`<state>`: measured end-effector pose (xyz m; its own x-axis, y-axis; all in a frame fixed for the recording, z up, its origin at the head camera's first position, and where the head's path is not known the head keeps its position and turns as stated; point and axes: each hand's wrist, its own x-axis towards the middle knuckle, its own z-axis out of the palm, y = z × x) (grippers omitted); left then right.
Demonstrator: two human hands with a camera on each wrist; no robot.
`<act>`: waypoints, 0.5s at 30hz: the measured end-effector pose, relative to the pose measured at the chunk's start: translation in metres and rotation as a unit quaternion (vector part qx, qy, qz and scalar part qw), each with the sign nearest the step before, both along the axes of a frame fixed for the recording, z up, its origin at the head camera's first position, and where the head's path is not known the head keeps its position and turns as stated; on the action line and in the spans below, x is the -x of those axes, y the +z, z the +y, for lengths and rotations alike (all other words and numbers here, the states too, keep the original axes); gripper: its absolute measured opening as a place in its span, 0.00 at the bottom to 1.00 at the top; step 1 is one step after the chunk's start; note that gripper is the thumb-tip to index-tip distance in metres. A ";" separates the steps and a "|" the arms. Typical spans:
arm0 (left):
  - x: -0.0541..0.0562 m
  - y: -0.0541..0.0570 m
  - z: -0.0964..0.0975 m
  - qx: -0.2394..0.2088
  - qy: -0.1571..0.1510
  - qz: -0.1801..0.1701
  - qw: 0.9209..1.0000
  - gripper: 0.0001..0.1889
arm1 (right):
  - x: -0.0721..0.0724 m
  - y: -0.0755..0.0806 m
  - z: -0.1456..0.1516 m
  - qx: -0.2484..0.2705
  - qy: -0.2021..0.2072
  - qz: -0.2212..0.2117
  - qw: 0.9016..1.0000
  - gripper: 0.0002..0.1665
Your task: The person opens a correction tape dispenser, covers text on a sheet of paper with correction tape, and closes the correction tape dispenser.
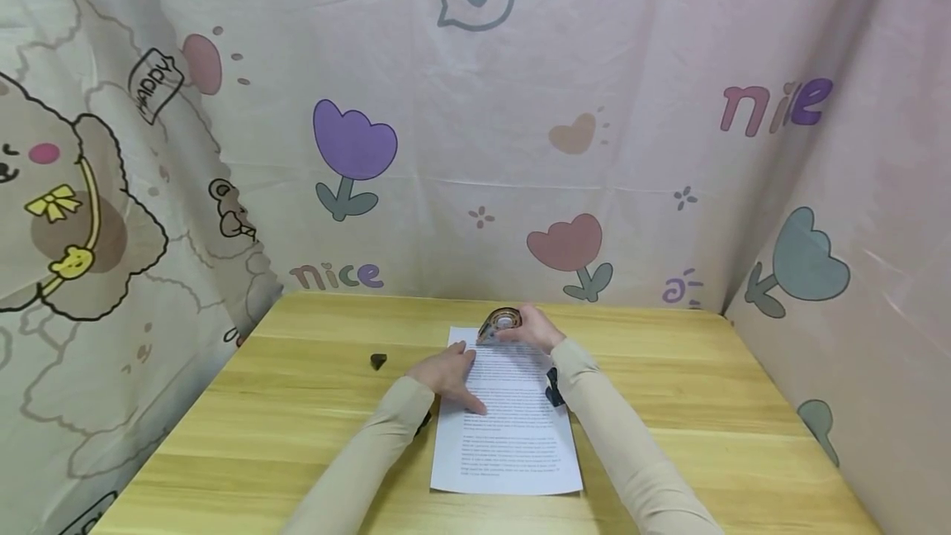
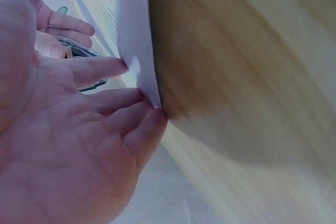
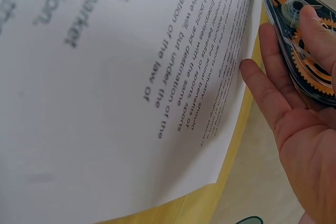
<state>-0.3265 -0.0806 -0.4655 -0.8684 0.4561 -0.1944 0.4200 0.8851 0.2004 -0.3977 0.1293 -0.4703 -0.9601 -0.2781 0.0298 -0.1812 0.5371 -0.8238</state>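
Note:
A printed sheet of paper [image 1: 513, 436] lies on the wooden table, lines of text running across it. My left hand [image 1: 449, 371] rests on the sheet's left edge, fingers extended; its fingertips [image 2: 149, 111] touch the paper border in the left wrist view. Between thumb and fingers, my right hand [image 1: 537, 329] pinches a correction tape [image 1: 499, 322] near the sheet's top. In the right wrist view the correction tape [image 3: 302, 40] has a clear, dark-edged body with orange gears, and its orange tip is right at the paper's edge.
A small dark piece [image 1: 378, 361] lies on the table [image 1: 297, 403], left of the paper. Behind the table's far edge hangs a printed curtain [image 1: 475, 147], with more curtain at both sides. Dark wrist devices [image 1: 553, 386] sit at the sleeves.

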 end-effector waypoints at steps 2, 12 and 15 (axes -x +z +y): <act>0.001 0.000 0.000 0.001 0.000 -0.003 1.000 0.62 | 0.000 0.000 0.000 -0.006 -0.004 0.002 1.000 0.23; 0.002 -0.001 0.001 0.003 0.011 -0.013 1.000 0.63 | -0.001 -0.002 -0.002 0.001 0.011 0.024 1.000 0.19; 0.002 0.000 0.001 -0.002 0.011 -0.014 1.000 0.62 | -0.003 -0.002 0.000 0.003 0.018 0.030 0.999 0.19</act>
<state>-0.3288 -0.0795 -0.4660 -0.8730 0.4369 -0.2168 0.3941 0.8938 0.2141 -0.3950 0.1292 -0.4718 -0.9458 -0.3125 0.0882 -0.2492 0.5243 -0.8142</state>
